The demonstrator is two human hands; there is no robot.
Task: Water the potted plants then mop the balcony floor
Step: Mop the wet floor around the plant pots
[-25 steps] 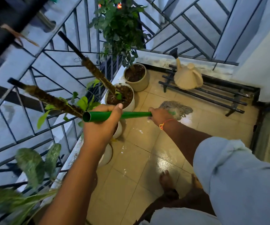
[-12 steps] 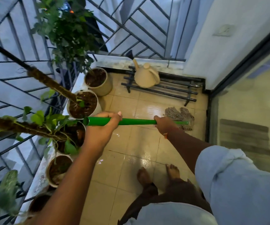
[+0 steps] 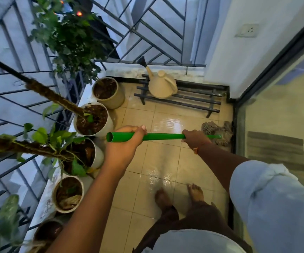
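Note:
I hold a mop by its green handle (image 3: 163,136) with both hands. My left hand (image 3: 123,145) grips the handle near its open top end. My right hand (image 3: 195,138) grips it lower down. The grey string mop head (image 3: 216,129) lies on the wet beige tiled floor (image 3: 158,161) at the right, against the dark door frame. Several white potted plants (image 3: 92,121) stand in a row along the left railing. A beige watering can (image 3: 162,84) sits on a low black slatted rack (image 3: 193,101) at the far end.
Black metal grille railings (image 3: 19,99) close off the left and far sides. A glass sliding door (image 3: 278,125) with a grey mat behind it is on the right. My bare feet (image 3: 178,196) stand on the wet tiles. Plant stems lean out from the pots at left.
The mop head has swept from the middle of the floor to the right, up against the door frame. My view has swung right and my feet have shifted.

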